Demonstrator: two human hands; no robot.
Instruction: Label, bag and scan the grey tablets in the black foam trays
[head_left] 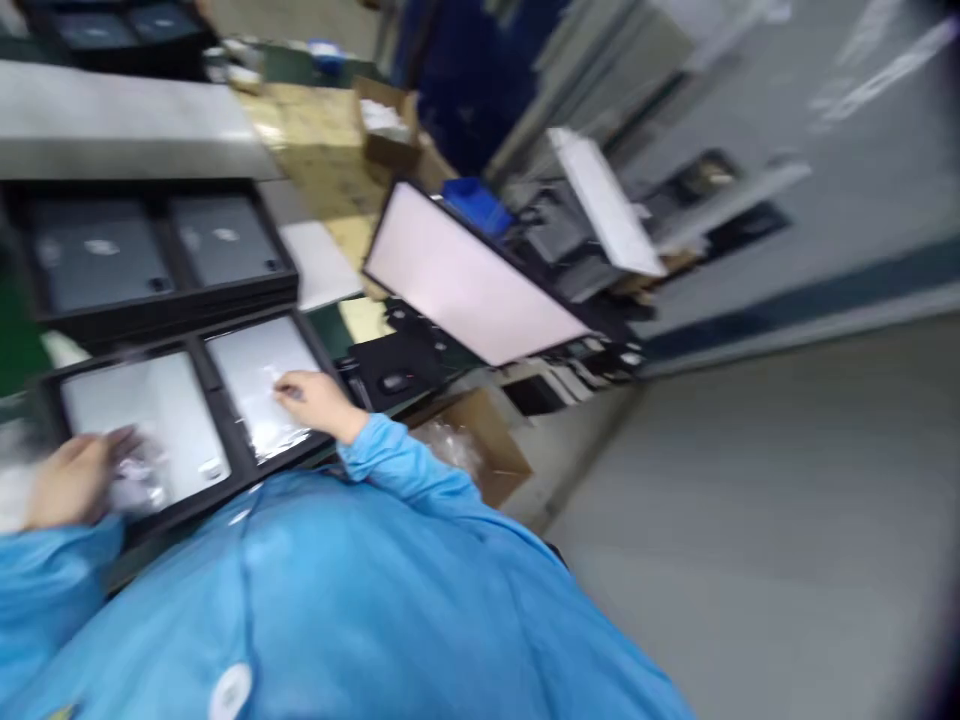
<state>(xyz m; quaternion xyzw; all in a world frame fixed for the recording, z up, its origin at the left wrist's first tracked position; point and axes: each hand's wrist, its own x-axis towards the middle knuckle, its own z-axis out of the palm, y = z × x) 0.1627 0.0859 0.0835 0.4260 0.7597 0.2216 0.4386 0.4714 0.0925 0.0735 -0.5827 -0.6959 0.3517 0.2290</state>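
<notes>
A black two-compartment tray (196,345) lies in front of me, each compartment holding a silver-grey panel under clear film. My right hand (315,400) rests on the right panel (259,375), fingers pinched at the film. At the left panel (161,410), my left hand (75,480) is closed around a crumpled piece of clear film (139,480). Motion smears both hands. Both arms are in blue sleeves.
A stack of black trays with dark grey panels (150,250) sits behind the near tray. To the right stand a tilted white light panel (465,280), a black mat with a small part (394,375), and a cardboard box with plastic (480,440). Grey floor lies at right.
</notes>
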